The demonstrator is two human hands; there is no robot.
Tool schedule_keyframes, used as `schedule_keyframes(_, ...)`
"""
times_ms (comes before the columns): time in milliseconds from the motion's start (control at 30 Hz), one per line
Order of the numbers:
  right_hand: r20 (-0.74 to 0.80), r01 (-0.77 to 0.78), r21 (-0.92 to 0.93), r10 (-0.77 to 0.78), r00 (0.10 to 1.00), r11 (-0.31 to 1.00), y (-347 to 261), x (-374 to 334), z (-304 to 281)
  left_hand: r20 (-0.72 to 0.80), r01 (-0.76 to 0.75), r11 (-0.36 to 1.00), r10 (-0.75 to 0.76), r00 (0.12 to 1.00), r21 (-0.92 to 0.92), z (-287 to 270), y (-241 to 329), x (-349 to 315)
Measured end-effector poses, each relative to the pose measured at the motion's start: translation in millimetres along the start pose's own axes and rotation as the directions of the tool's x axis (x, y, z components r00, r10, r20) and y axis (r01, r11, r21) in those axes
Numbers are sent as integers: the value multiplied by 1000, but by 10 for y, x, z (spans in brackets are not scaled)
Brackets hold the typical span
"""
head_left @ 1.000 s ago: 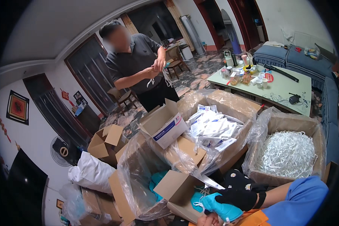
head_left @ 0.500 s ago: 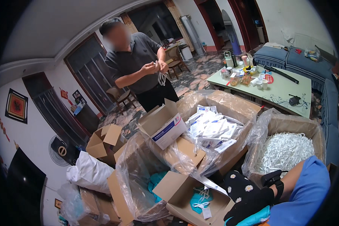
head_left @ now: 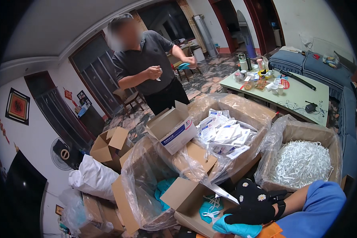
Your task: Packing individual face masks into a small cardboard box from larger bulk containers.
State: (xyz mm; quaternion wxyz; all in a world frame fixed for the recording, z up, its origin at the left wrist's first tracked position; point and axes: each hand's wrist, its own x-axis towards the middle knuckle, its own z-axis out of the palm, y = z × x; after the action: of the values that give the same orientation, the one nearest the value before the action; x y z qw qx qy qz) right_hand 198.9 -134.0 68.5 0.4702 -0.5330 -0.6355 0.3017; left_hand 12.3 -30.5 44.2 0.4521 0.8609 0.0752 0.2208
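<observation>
While cartons [head_left: 182, 193] gape, right hand [head_left: 250, 212] clasps mask [head_left: 238, 228]; strips [head_left: 303, 163] lie heaped.

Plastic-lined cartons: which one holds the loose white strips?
The rightmost carton, heaped with white strips; the middle carton holds white packets, the left carton turquoise items.

Your right hand [head_left: 252, 213] is gloved in black, your sleeve [head_left: 323, 202] is blue, and the fabric [head_left: 250, 193] near them is black with a white daisy print. The face mask [head_left: 238, 228] in your grip is turquoise, as is the white-strapped mask [head_left: 206, 209] inside the brown carton [head_left: 180, 193]. Around you, the heaped strips [head_left: 303, 162] are white, the packets [head_left: 226, 133] white with blue markings, the sofa [head_left: 323, 70] blue, and the tabletop [head_left: 293, 99] pale green with dark scrolling floral motifs.
</observation>
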Motion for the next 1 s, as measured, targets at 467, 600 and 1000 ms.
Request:
schedule_keyframes(467, 508, 116, 149, -176, 843, 982, -294, -212, -488, 478, -69, 997, 68, 876, -15, -609, 474, 1)
schedule_keyframes(600, 527, 61, 240, -183, 830, 969, -279, -232, -526, 410, -54, 998, 64, 910, -36, -540, 351, -36)
schedule_keyframes(1000, 245, 213, -130, -177, 953, 968, 226, -97, 74, 52, 9, 990, -2, 999, -143, -2, -14, -67)
